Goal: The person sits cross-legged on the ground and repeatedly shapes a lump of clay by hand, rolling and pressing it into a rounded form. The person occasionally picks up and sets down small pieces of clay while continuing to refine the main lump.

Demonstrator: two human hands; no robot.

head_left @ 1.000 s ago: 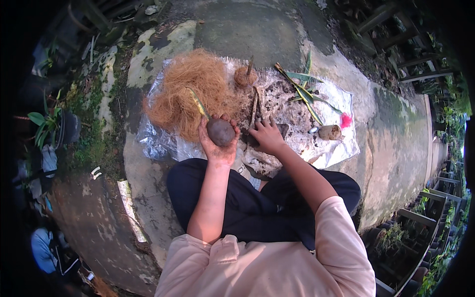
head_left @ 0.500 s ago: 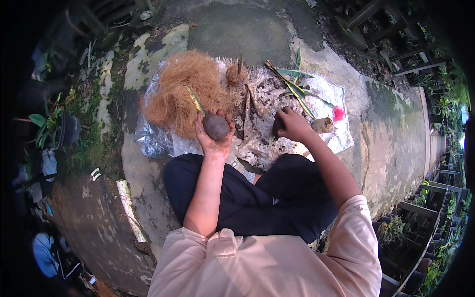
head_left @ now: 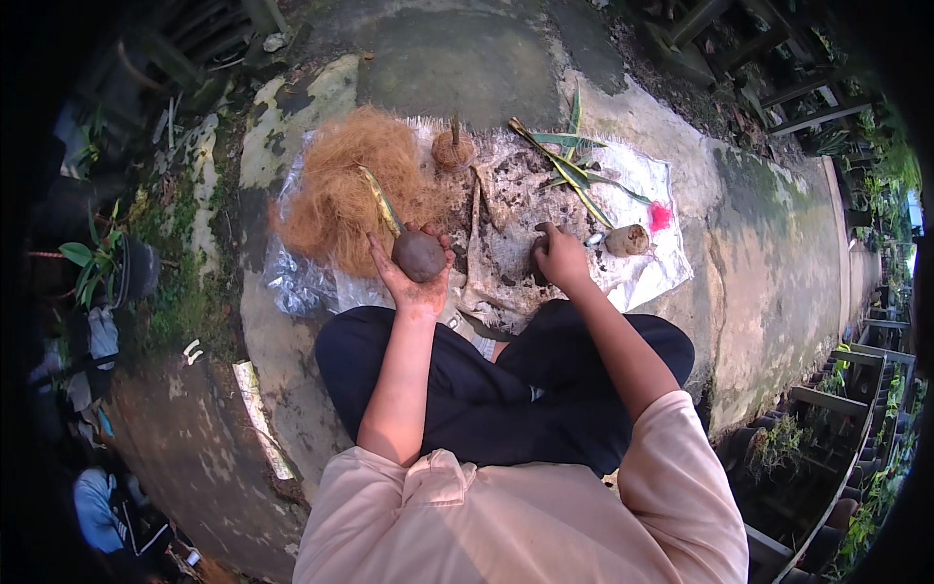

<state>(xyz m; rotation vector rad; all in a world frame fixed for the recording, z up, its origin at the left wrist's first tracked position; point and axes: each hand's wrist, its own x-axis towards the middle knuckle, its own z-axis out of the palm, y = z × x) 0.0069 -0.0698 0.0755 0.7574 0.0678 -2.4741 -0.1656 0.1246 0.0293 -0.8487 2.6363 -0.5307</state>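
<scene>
In my left hand point(head_left: 419, 292), palm up with the fingers curled round it, rests a smooth brown mud ball point(head_left: 421, 256). A yellow-edged green leaf cutting point(head_left: 383, 202) sticks up out of the ball's top, leaning to the left. My right hand point(head_left: 564, 261) is lowered to the soil-strewn white sack point(head_left: 637, 173), its fingers bent over a dark lump of mud point(head_left: 538, 261). Most of that lump is hidden by the hand. Coconut fibre point(head_left: 355, 170) lies in a loose brown heap just beyond my left hand.
A fibre-wrapped ball point(head_left: 452, 151) with a short stem stands at the sack's far side. Long striped leaves point(head_left: 574, 173) lie to the right. Near my right hand are a dirty pale cylinder point(head_left: 628, 240), pink string point(head_left: 661, 216) and a small whitish object point(head_left: 593, 238). Clear plastic point(head_left: 297, 287) lies at left.
My right hand has drawn slightly left and nearer to me, uncovering the small whitish object beside the cylinder. My left hand still holds the mud ball. The whole view has shifted a little.
</scene>
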